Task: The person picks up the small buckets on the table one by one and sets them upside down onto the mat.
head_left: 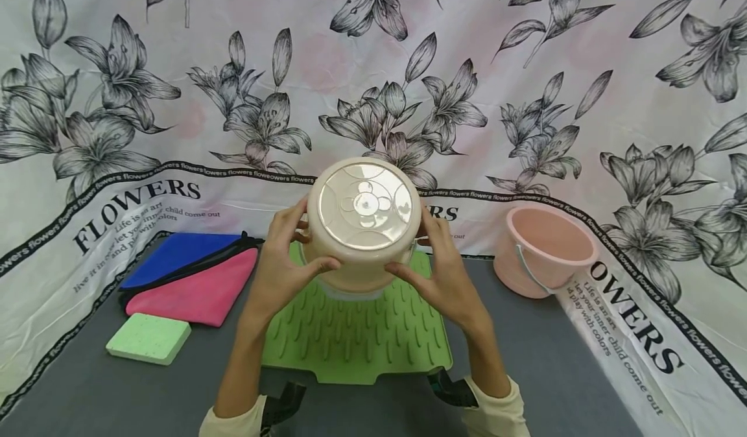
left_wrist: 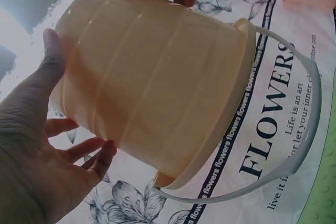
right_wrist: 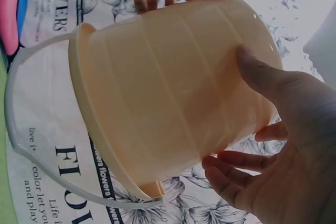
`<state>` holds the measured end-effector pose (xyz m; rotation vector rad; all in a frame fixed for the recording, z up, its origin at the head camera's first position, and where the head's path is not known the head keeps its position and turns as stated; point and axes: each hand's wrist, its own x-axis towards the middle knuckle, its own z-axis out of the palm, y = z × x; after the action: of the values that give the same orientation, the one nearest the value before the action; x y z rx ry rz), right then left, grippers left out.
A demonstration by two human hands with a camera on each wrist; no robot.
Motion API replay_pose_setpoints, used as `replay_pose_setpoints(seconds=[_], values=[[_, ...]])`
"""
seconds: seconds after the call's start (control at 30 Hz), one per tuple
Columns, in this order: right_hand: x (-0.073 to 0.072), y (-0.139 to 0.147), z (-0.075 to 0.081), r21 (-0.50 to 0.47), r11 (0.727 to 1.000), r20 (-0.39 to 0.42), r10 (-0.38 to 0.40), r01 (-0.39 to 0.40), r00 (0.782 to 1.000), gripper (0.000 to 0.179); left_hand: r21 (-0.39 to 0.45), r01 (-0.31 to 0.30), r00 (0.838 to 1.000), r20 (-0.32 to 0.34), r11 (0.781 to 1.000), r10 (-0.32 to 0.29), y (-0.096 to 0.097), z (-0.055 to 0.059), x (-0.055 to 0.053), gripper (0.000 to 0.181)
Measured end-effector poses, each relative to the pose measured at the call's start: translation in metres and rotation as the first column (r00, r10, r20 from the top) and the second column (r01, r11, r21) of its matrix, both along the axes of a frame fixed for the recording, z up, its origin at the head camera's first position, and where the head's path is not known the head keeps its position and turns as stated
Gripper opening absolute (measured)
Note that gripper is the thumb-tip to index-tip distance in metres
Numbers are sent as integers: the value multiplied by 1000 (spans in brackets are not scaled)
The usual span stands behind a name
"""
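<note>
A cream plastic bucket (head_left: 366, 207) is tipped over in the air, its round base turned toward the head camera. My left hand (head_left: 284, 262) grips its left side, thumb near the base and fingers around the wall. On the opposite side my right hand (head_left: 439, 270) holds it in the same way. In the left wrist view, the bucket's ribbed wall (left_wrist: 152, 77) and loose grey handle (left_wrist: 314, 108) show. The right wrist view also shows the bucket (right_wrist: 173, 93) between both hands. Its mouth faces away, so the inside is hidden.
Below the bucket lies a green ridged mat (head_left: 356, 340) on the grey table (head_left: 560, 372). A pink bucket (head_left: 539, 255) stands at the right. At the left are a blue and pink cloth item (head_left: 192, 291) and a green sponge (head_left: 148, 338). A flower-printed sheet (head_left: 327, 61) hangs behind.
</note>
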<state>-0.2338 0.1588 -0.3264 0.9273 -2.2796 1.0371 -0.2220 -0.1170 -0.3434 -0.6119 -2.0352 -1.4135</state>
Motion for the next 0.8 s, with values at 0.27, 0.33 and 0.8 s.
replay_pose_setpoints(seconds=[0.27, 0.33, 0.8], values=[[1, -2, 0, -45, 999, 61, -5, 8, 998, 102, -35, -40, 999, 26, 999, 41, 0, 3, 1, 104], [-1, -5, -1, -46, 999, 71, 3, 0, 997, 98, -46, -64, 997, 35, 997, 65, -1, 3, 1, 102], [-6, -36, -22, -39, 999, 238, 22, -13, 971, 91, -144, -98, 952, 275, 985, 135, -29, 1, 3, 88]])
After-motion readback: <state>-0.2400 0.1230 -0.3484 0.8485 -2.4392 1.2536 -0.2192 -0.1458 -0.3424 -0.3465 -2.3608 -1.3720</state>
